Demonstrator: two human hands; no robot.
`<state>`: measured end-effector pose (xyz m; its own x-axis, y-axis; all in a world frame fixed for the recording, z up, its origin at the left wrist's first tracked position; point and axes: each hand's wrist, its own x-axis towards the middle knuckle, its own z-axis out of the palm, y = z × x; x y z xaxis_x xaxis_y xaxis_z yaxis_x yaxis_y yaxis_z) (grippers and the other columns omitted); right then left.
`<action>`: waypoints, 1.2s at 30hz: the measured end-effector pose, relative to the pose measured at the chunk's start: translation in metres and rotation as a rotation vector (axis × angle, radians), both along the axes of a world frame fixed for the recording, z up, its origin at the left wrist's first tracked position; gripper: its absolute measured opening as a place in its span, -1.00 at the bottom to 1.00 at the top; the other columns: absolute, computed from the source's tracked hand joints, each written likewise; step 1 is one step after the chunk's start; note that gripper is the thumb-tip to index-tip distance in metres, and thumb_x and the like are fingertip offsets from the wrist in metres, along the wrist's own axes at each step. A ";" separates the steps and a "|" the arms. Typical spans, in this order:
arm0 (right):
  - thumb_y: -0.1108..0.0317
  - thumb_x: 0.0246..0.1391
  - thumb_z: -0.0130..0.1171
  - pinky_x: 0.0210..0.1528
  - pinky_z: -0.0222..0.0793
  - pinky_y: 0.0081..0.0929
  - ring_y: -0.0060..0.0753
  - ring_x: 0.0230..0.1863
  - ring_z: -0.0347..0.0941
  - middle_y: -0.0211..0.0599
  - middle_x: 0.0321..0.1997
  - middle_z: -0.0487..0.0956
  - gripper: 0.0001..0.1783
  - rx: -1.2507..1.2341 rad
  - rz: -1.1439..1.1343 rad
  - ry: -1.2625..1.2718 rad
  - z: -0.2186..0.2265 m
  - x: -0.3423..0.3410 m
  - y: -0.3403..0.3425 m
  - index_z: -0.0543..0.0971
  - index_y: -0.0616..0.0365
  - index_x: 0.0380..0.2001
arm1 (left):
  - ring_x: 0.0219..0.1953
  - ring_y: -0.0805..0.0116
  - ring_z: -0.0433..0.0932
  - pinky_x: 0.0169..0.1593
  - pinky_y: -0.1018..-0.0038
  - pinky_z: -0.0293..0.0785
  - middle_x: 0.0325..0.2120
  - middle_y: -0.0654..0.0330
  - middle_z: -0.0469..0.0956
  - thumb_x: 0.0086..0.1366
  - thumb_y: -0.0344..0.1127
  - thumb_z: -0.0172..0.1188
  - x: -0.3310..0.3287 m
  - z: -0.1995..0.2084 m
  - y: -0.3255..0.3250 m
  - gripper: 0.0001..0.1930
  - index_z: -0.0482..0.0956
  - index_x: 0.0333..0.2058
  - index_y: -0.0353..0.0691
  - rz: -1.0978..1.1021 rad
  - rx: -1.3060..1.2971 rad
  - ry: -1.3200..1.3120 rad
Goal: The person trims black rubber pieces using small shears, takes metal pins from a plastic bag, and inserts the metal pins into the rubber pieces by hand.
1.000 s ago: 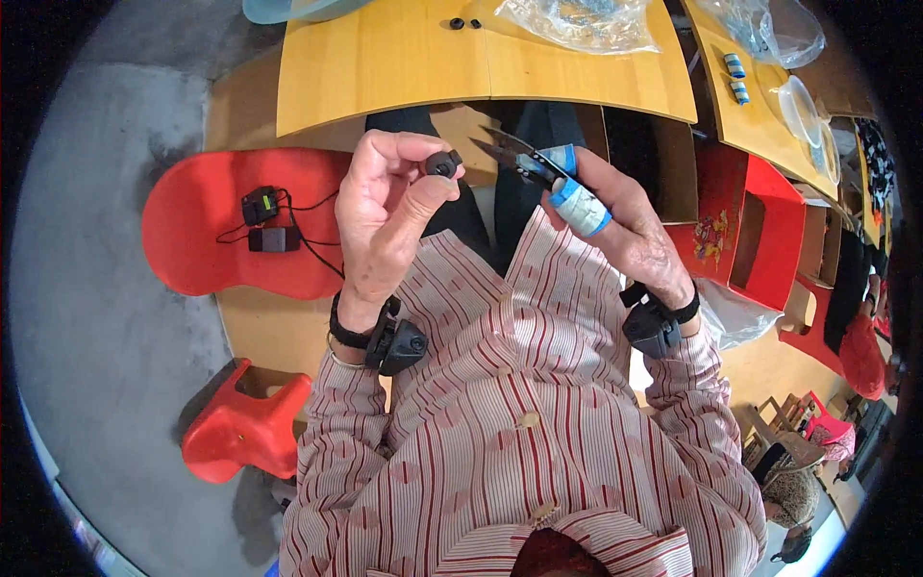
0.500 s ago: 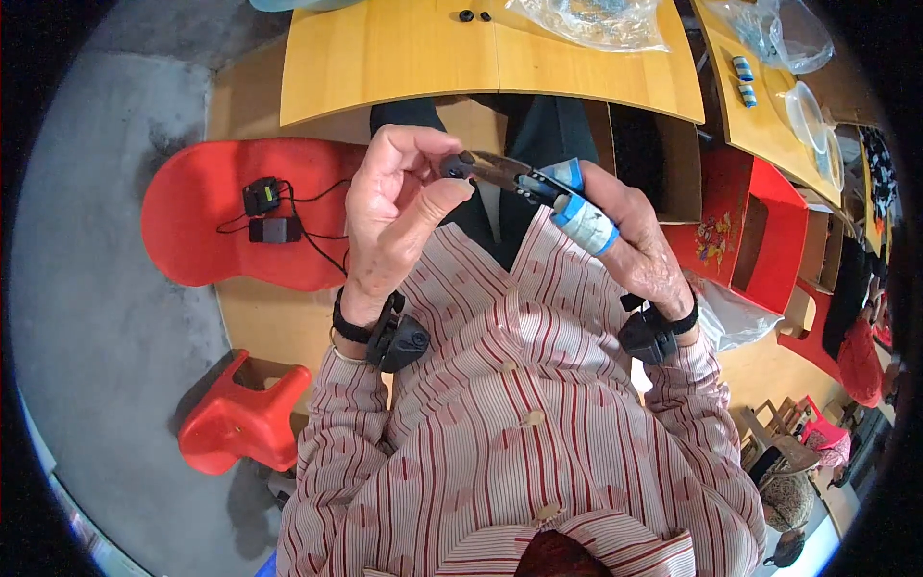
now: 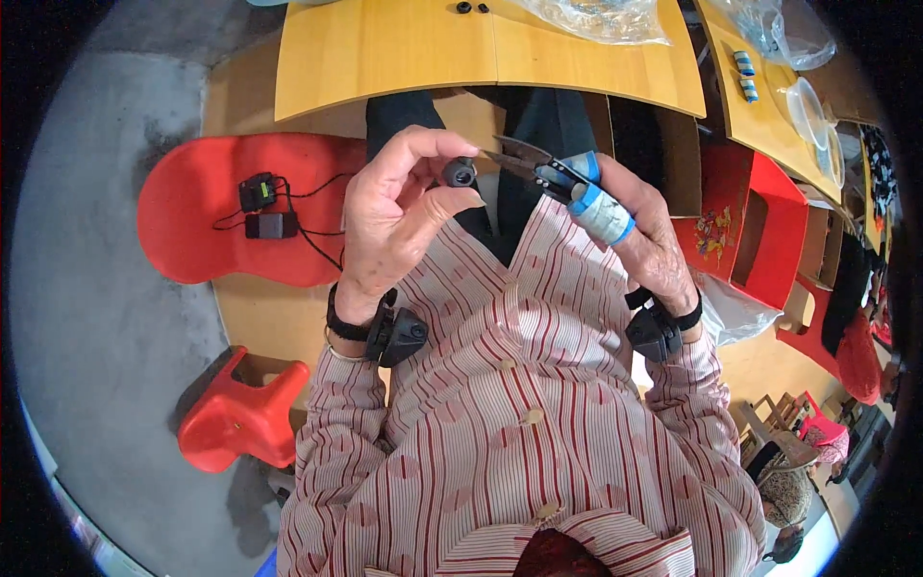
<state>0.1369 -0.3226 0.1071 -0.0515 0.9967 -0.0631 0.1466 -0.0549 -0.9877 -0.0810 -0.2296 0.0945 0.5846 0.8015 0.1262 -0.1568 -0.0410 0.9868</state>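
Note:
Between thumb and fingertips, my left hand (image 3: pixel 404 207) pinches a small round black part (image 3: pixel 460 173) with a hole in its end. My right hand (image 3: pixel 630 216) grips small thread snips (image 3: pixel 546 171), whose blades are apart and point left toward the black part. A narrow gap separates the blade tips from that part. Blue-and-white tape wraps (image 3: pixel 600 215) cover the thumb and a finger of the right hand. Both hands are raised above my lap, in front of the table edge.
The wooden table (image 3: pixel 385 53) ahead bears two small black parts (image 3: pixel 464 8) and a clear plastic bag (image 3: pixel 596 17). A red seat (image 3: pixel 192 212) with black cabled devices (image 3: pixel 271 225) stands left, above a red stool (image 3: pixel 245 413). At right are a red bin (image 3: pixel 745 212) and tape rolls (image 3: pixel 748 88).
The snips have drawn back slightly right from the black part, and their blades have opened. In my left fingers the part has turned, so its hole now shows.

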 end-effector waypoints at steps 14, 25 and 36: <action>0.27 0.20 0.02 -0.45 0.20 -0.53 -0.52 -0.51 0.18 -0.33 -0.55 0.34 -0.76 0.041 0.020 -0.106 0.007 0.000 0.000 0.45 0.28 -0.29 | -0.43 0.52 0.48 -0.32 0.61 0.42 -0.43 0.23 0.51 0.01 -0.55 0.30 0.002 -0.006 0.004 -0.76 0.52 -0.30 -0.33 0.129 0.368 0.173; 0.29 0.16 0.04 -0.50 0.22 -0.41 -0.28 -0.59 0.20 -0.14 -0.61 0.32 -0.77 0.034 0.033 -0.297 0.019 -0.002 0.001 0.44 0.29 -0.32 | -0.40 0.49 0.50 -0.29 0.59 0.45 -0.36 0.19 0.52 0.01 -0.56 0.30 0.006 -0.007 0.003 -0.75 0.52 -0.28 -0.33 0.160 0.362 0.172; 0.14 0.18 -0.03 -0.72 -0.08 -0.72 -0.78 -0.75 0.02 -0.60 -0.72 0.21 -0.57 -0.430 -0.047 0.359 0.011 -0.002 -0.006 0.48 0.32 -0.10 | -0.39 0.43 0.53 -0.29 0.56 0.47 -0.34 0.15 0.50 -0.02 -0.62 0.28 0.011 -0.006 0.000 -0.72 0.54 -0.27 -0.29 0.263 0.470 0.218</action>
